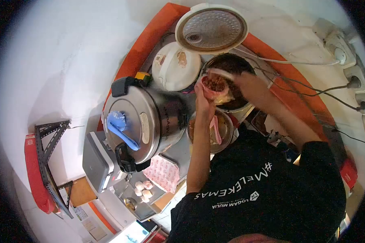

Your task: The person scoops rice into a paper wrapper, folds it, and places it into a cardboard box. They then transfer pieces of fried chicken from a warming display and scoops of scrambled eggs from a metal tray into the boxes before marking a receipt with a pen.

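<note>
black shirt [267, 194] lies nearest — left hand [204, 102] clamps fingers on pink wrapper [217, 97] around brown food [215, 84]; right hand [246, 84] blurs beside it — fingers: cannot tell.

At right, dark plugs [354, 82] in white sockets [335, 40] — cords [312, 92] trailing leftward. At top, an orange band [142, 42]. At left, a red panel [38, 174] on a dark perforated bracket [42, 160] — then a grey-cased device [97, 160].
</note>
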`<move>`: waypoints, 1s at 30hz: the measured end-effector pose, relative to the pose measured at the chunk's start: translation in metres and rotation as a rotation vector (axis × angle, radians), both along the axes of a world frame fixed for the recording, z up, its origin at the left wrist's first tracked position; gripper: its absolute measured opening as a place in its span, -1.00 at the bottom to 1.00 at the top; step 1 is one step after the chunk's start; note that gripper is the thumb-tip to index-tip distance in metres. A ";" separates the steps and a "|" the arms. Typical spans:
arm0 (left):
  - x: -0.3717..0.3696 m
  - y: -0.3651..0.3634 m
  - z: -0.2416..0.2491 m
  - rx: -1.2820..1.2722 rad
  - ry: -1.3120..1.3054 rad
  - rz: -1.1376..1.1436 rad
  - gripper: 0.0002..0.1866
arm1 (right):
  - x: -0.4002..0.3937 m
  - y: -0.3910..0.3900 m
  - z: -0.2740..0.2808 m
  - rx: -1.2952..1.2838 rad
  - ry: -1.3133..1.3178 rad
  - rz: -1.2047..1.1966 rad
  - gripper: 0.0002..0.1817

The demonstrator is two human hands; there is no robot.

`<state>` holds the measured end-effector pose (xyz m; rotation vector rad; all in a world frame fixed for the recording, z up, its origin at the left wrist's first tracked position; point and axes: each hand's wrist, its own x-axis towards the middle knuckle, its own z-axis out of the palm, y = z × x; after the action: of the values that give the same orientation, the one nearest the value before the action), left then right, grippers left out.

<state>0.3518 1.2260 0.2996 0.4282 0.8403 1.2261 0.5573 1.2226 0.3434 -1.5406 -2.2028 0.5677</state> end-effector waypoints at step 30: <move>0.022 0.015 -0.035 0.138 -0.079 0.060 -0.44 | 0.010 -0.004 0.007 -0.173 0.362 0.091 -0.72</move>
<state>0.3737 1.2410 0.2646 0.4654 0.7073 1.3535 0.5672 1.2186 0.3507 -1.2982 -1.9923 1.0037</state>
